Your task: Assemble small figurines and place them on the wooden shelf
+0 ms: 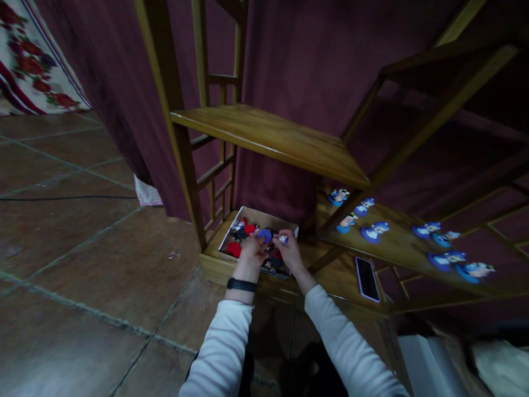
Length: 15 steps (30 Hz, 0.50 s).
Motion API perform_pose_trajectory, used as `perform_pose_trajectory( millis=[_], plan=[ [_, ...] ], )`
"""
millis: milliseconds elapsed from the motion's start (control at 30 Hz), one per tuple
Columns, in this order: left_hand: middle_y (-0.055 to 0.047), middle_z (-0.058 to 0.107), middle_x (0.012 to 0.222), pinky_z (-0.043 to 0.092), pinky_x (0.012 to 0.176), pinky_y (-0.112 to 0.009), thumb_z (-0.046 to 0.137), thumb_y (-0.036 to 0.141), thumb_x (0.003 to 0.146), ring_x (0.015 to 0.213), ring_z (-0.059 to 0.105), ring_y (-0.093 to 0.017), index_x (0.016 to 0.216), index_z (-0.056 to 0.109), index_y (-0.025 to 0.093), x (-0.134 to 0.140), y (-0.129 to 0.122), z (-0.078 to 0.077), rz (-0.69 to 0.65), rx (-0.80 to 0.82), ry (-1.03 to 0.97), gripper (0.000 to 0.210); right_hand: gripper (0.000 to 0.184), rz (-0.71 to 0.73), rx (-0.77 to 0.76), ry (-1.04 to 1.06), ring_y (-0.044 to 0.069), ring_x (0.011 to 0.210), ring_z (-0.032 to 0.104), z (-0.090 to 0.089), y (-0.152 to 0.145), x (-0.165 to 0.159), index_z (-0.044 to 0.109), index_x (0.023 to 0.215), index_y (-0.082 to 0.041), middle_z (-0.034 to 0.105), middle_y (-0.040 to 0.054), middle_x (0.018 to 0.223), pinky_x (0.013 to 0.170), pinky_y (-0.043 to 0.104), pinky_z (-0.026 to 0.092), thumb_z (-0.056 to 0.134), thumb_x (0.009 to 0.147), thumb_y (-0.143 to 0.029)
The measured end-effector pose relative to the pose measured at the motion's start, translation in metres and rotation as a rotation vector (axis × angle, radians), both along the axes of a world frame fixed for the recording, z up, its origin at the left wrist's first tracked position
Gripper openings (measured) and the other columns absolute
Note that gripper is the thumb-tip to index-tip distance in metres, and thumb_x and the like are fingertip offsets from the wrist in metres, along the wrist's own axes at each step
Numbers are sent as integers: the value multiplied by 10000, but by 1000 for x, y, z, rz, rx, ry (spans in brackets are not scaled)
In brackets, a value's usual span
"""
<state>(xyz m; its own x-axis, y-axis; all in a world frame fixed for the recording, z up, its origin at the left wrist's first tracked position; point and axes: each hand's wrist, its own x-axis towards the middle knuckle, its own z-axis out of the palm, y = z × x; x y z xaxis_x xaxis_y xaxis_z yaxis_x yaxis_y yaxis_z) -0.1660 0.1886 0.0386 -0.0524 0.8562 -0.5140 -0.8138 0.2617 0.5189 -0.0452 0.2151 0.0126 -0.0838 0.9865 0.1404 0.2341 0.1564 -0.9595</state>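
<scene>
Both hands are over an open cardboard box (225, 242) on the lowest shelf. It holds a jumble of small red, black and white figurines (234, 249). My left hand (253, 252) has its fingers closed at a figurine's round purple base (264, 236). The fingers of my right hand (290, 249) pinch a small white and purple figurine part (283, 239) just right of that base. Whether base and part are one piece I cannot tell. A dark band circles my left wrist.
On the shelf to the right stand several blue- and purple-based figurines (375, 231). A phone (367, 279) lies on the lower board. An upper wooden shelf (264, 132) juts out above the box, with an upright post (188, 182) to its left. A purple curtain (297, 66) hangs behind.
</scene>
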Motion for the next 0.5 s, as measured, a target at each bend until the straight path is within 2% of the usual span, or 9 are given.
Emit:
perform_pose_trajectory(
  millis=[100, 167, 233, 300, 400, 500],
  plan=[
    [-22, 607, 740, 511, 669, -322, 462, -7, 731, 672, 621, -151, 921, 549, 190, 4, -3, -1, 107, -28, 121, 288, 292, -29, -217, 184, 116, 564, 524, -4, -27, 15, 522, 825, -212, 563, -33, 681, 507, 236, 436, 623, 655, -426],
    [-24, 610, 725, 529, 676, -317, 462, -22, 728, 680, 634, -150, 909, 553, 173, 10, -7, -1, 174, 12, 109, 281, 311, -4, -355, 270, 101, 501, 482, -5, -54, 28, 529, 809, -203, 560, -35, 642, 419, 208, 371, 648, 630, -428],
    [-29, 624, 732, 543, 691, -309, 462, -41, 718, 710, 646, -148, 874, 555, 156, 21, -14, -1, 176, 50, 46, 268, 335, -14, -475, 353, 95, 473, 465, -7, -86, 44, 526, 797, -201, 526, -57, 568, 394, 192, 327, 711, 561, -351],
    [-35, 637, 731, 552, 706, -308, 470, -56, 703, 743, 654, -154, 827, 553, 143, 37, -26, -1, 127, 65, 7, 249, 305, -35, -563, 468, 107, 501, 496, -9, -118, 65, 519, 794, -201, 543, -46, 573, 410, 198, 342, 695, 562, -293],
    [-50, 651, 721, 555, 733, -340, 497, -69, 678, 774, 660, -177, 771, 556, 126, 62, -53, -4, 30, 82, 2, 224, 276, -32, -576, 584, 136, 564, 541, -11, -161, 98, 511, 842, -209, 615, 5, 663, 445, 225, 380, 638, 612, -292],
    [-72, 667, 733, 549, 767, -369, 518, -71, 670, 794, 662, -194, 749, 574, 110, 84, -89, -9, -94, 76, 9, 206, 305, -54, -456, 548, 156, 688, 580, -12, -195, 128, 525, 900, -223, 648, 29, 793, 551, 265, 454, 648, 634, -307]
  ],
)
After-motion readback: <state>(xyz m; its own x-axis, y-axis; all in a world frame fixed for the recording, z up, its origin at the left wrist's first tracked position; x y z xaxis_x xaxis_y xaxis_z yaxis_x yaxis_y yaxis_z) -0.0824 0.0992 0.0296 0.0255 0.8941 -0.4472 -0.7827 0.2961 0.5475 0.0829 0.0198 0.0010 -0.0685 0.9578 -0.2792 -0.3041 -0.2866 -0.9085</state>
